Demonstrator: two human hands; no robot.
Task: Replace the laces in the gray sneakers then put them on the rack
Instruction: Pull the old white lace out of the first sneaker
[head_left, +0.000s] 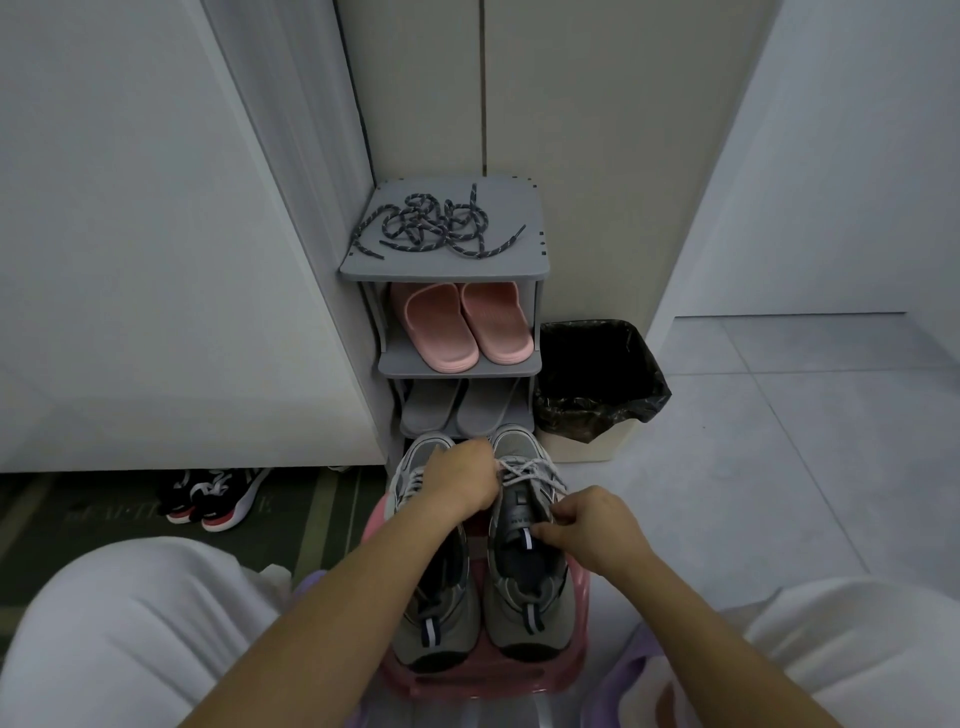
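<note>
Two gray sneakers stand side by side, toes away from me, on a pink stool (483, 680) between my knees. My left hand (460, 480) reaches across the left sneaker (436, 618) and pinches the light laces (530, 470) of the right sneaker (530, 582) near the toe. At that shoe's tongue, my right hand (592, 530) grips a lace end. Dark speckled laces (431, 226) lie in a loose tangle on the top shelf of the gray rack (441, 267).
The rack stands in a corner, holding pink slippers (462, 325) and gray slippers (457, 408) on lower shelves. A bin with a black liner (597, 384) sits right of it. Black-and-red sneakers (213, 496) lie on the dark mat at left.
</note>
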